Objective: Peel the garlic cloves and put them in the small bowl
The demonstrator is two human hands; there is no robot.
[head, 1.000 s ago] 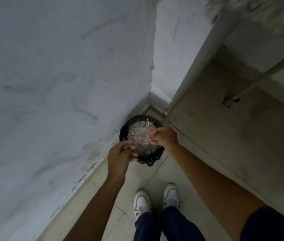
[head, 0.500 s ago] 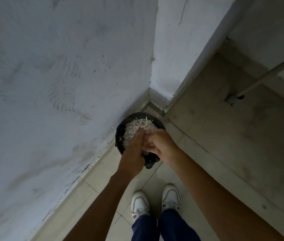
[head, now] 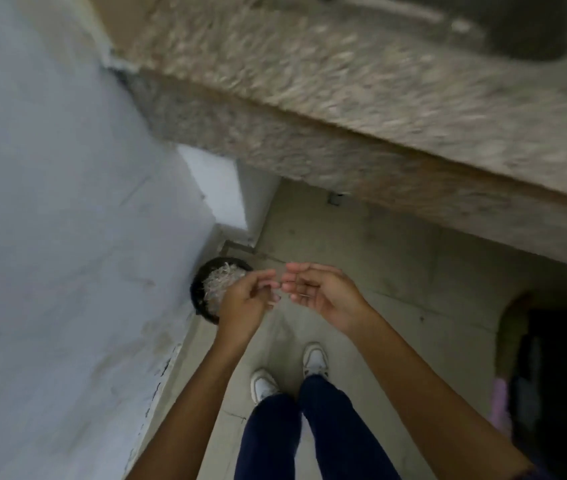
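From the head camera, looking down, I can read no brand, label or writing anywhere. My left hand (head: 245, 301) is raised in front of me with its fingers loosely bent and slightly apart, gripping nothing that I can make out. My right hand (head: 320, 292) is beside it, palm turned up, fingers relaxed and gently curved, also with nothing in it that I can see; the fingertips of the two hands come close together, but whether they touch I cannot tell through the blur. Below and partly behind my left hand stands one dark round container (head: 202, 292) on the floor (head: 396, 282), set against the pale wall (head: 67, 237) in the corner, and it is heaped with pale, papery shreds (head: 219, 280) that look like garlic skins. I see no whole clove and no small bowl in this view. My two white shoes (head: 315, 358) and dark trouser legs (head: 330, 427) are below my arms. One speckled stone counter (head: 344, 109) runs overhead across the top, blurred, with one sink basin (head: 531, 29) at the upper right. A dark shape (head: 566, 393) sits at the right edge, too blurred to identify.
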